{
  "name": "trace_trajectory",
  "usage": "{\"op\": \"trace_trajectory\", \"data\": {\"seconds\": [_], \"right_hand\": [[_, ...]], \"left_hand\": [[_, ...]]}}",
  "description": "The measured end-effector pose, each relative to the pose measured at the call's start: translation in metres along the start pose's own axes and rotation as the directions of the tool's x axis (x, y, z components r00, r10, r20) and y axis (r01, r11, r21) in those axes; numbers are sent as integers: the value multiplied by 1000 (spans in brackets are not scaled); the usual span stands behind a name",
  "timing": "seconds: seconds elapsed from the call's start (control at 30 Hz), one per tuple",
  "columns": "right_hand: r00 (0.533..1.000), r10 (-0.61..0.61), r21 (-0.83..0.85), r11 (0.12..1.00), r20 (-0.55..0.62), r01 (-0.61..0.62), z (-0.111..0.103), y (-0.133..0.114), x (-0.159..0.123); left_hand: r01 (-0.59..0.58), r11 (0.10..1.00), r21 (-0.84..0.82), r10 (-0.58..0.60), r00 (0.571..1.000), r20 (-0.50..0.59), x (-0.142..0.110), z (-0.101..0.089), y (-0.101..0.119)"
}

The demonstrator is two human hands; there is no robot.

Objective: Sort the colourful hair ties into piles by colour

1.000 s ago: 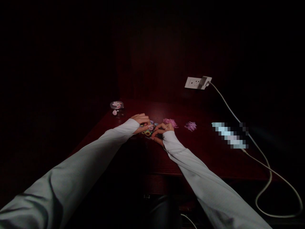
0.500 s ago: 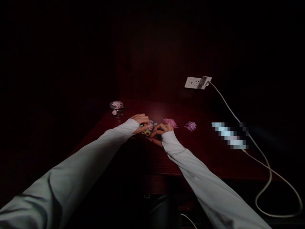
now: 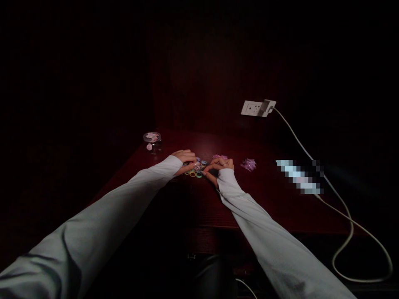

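Observation:
A pile of small coloured rings, which look like hair ties (image 3: 193,174), lies between my hands on the dark red table. At its left side is my left hand (image 3: 184,160), fingers curled and closed with the tips among the rings; what they grip is too small to make out. My right hand (image 3: 220,167) is at the pile's right edge, thumb and fingers drawn into a pinch; anything between them cannot be made out. Just behind the right hand a pink heap of thin strands or bands (image 3: 220,157) is partly hidden. Farther right sits a similar purple heap (image 3: 248,164).
A clear lidded jar (image 3: 152,141) with pink pieces stands at the table's (image 3: 268,199) back left. On the right lies a blurred-out bright device (image 3: 298,177) with a white cable (image 3: 338,203) running to a plug in the wall socket (image 3: 252,108). The surroundings are very dark.
My right hand has shifted a little to the right, covering more of the pink heap and uncovering more rings. The left hand has barely moved.

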State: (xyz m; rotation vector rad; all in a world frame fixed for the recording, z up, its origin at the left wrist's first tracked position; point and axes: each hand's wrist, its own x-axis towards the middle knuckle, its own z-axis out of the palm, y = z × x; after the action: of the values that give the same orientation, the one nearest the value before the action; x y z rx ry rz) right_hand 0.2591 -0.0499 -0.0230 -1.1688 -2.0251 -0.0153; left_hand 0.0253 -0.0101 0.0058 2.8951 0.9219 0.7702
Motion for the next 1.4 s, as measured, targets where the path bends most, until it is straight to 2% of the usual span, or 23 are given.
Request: {"op": "trace_trajectory", "data": {"seconds": [0.2, 0.37, 0.6, 0.93, 1.03, 1.17, 1.3, 1.4], "right_hand": [[1000, 21, -14, 1000, -19, -22, 0, 7, -1], [1000, 28, -24, 999, -5, -28, -2, 3, 0], [990, 123, 22, 992, -71, -122, -1, 1, 2], [998, 53, -33, 998, -22, -53, -5, -3, 0], [998, 33, -50, 998, -46, -35, -16, 9, -1], [990, 56, -102, 992, -132, -70, -43, 42, -5], [991, 90, -130, 986, -100, -102, -62, 71, -11], [995, 69, -134, 988, -77, -79, -65, 75, -15]], "left_hand": [[-2, 1000, -20, 3, 998, 60, 3, 0, 7], [-6, 999, -35, 8, 999, 54, 4, 3, 4], [-10, 998, -65, 11, 1000, 11, 4, 3, 0], [-2, 995, -100, 5, 999, 32, 5, 3, 6], [2, 995, -98, -1, 1000, 9, 3, 0, 6], [0, 998, -68, -1, 1000, -26, 1, -3, 6], [-8, 999, -40, 7, 1000, -24, 0, -2, 4], [0, 1000, -23, 0, 1000, -23, -1, 0, 3]]}}
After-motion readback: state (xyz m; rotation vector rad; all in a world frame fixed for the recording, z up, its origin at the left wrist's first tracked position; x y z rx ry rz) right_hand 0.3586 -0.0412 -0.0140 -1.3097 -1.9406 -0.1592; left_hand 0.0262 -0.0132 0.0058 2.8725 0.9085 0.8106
